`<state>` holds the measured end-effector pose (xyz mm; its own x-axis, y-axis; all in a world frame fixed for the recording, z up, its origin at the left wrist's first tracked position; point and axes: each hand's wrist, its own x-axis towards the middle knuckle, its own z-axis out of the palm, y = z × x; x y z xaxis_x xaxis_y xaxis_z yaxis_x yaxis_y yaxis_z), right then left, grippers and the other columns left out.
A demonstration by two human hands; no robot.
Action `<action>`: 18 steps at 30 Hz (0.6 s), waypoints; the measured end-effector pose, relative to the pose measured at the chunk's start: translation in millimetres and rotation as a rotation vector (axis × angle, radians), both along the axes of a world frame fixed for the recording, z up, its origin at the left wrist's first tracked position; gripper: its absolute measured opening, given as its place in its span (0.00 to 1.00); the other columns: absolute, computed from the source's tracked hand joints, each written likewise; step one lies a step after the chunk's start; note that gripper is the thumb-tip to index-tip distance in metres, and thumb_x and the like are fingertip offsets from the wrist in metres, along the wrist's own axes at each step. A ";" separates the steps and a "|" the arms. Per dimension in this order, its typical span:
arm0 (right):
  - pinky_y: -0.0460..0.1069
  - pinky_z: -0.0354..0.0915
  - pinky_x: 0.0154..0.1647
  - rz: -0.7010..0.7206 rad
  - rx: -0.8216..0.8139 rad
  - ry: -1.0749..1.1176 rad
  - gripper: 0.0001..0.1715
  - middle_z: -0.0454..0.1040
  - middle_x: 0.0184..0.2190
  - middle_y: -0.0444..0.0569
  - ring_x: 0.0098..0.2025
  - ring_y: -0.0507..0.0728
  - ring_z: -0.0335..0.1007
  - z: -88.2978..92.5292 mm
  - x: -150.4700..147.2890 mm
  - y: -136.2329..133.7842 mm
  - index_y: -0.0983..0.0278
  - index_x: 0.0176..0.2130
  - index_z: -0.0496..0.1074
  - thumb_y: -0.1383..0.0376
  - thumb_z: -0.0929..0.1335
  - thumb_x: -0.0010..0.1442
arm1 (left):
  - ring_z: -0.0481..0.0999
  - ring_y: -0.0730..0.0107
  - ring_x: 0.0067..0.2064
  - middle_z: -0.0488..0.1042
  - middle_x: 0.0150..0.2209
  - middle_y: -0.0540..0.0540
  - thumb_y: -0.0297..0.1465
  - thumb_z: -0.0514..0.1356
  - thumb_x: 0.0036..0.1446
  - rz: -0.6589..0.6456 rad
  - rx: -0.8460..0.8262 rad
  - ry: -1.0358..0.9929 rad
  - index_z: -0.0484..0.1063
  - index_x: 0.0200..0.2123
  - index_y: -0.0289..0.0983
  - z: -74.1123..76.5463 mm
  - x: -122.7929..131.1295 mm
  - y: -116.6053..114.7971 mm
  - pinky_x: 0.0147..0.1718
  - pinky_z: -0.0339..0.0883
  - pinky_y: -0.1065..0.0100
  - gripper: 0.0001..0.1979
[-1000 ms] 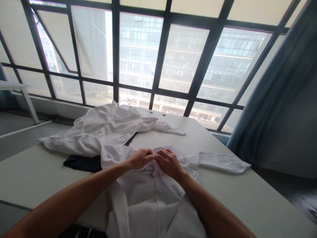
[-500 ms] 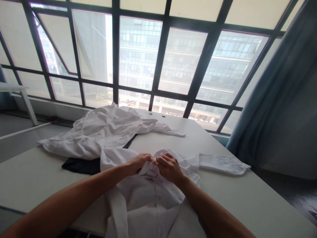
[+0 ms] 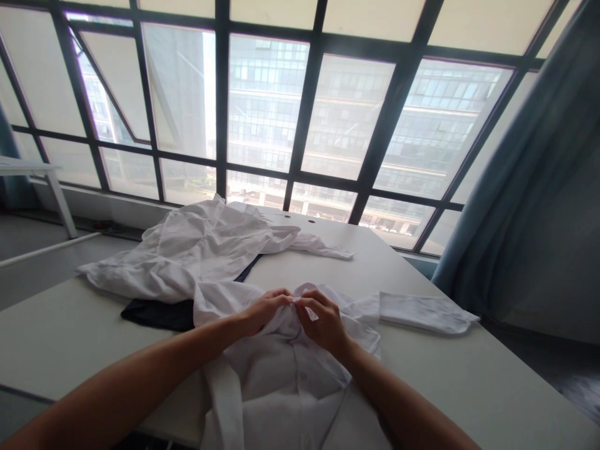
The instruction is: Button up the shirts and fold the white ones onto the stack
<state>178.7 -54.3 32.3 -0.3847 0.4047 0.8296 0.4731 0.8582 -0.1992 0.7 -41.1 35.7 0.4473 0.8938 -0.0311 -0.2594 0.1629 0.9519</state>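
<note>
A white button-up shirt (image 3: 290, 387) lies front-up on the white table (image 3: 445, 381) right before me, one sleeve (image 3: 426, 312) stretched out to the right. My left hand (image 3: 265, 310) and my right hand (image 3: 321, 320) meet at its collar, both with fingers pinched on the fabric near the top button. The fingertips nearly touch each other. A row of small buttons runs down the shirt's front below my hands.
A second crumpled white shirt (image 3: 197, 250) lies at the back left over a dark garment (image 3: 159, 312). Large windows stand behind the table, a blue curtain (image 3: 529, 206) hangs at the right, and another table's leg (image 3: 59, 203) shows at far left.
Both hands stay at the collar; the fingers have shifted slightly and the right hand's fingers have lifted a little. The view has moved a bit.
</note>
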 end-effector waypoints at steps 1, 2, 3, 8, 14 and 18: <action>0.50 0.70 0.37 0.001 0.011 -0.005 0.10 0.74 0.34 0.50 0.35 0.55 0.72 -0.9 0.2 0.9 0.59 0.39 0.74 0.67 0.63 0.66 | 0.67 0.74 0.28 0.69 0.24 0.54 0.38 0.67 0.42 -0.001 -0.003 -0.003 0.68 0.29 0.36 -0.2 -0.3 -0.4 0.31 0.59 0.70 0.15; 0.50 0.69 0.37 0.002 0.036 -0.027 0.10 0.74 0.35 0.50 0.35 0.55 0.71 -1.6 0.9 2.1 0.59 0.40 0.74 0.67 0.63 0.66 | 0.68 0.73 0.28 0.69 0.25 0.54 0.38 0.67 0.41 -0.002 -0.009 -0.008 0.68 0.29 0.36 -0.3 -0.7 -0.6 0.31 0.60 0.70 0.15; 0.50 0.69 0.37 0.004 0.074 -0.066 0.10 0.74 0.35 0.50 0.36 0.55 0.71 -2.0 2.1 3.5 0.59 0.41 0.74 0.68 0.63 0.66 | 0.68 0.73 0.28 0.69 0.25 0.54 0.37 0.67 0.41 -0.006 -0.019 -0.016 0.68 0.29 0.36 -0.3 -1.3 -0.7 0.32 0.60 0.70 0.15; 0.50 0.65 0.40 -0.008 0.222 -0.348 0.14 0.75 0.33 0.49 0.34 0.54 0.69 -1.5 9.9 10.0 0.59 0.40 0.74 0.72 0.61 0.66 | 0.69 0.71 0.28 0.70 0.24 0.53 0.35 0.67 0.40 -0.057 -0.080 -0.046 0.69 0.29 0.36 1.2 -5.2 -0.2 0.32 0.61 0.69 0.14; 0.50 0.65 0.43 -0.029 0.161 -0.425 0.14 0.75 0.36 0.50 0.37 0.54 0.69 0.1 22.4 22.4 0.61 0.38 0.75 0.73 0.62 0.65 | 0.63 0.75 0.25 0.65 0.22 0.53 0.35 0.66 0.39 -0.238 -0.001 0.100 0.70 0.26 0.35 16.6 -10.5 -5.5 0.26 0.55 0.71 0.12; 0.49 0.65 0.40 -0.300 -0.010 -0.365 0.13 0.73 0.32 0.50 0.33 0.55 0.69 9.4 54.3 39.5 0.63 0.33 0.75 0.73 0.63 0.63 | 0.60 0.74 0.24 0.62 0.21 0.54 0.39 0.63 0.43 -0.162 0.286 0.333 0.70 0.26 0.36 38.1 -37.1 7.6 0.24 0.54 0.71 0.12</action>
<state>233.0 -14.7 41.7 -0.5153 0.5501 0.6571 0.7407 0.6715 0.0187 -36.4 -33.6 73.9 0.5896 0.8067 0.0408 0.0753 -0.1052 0.9916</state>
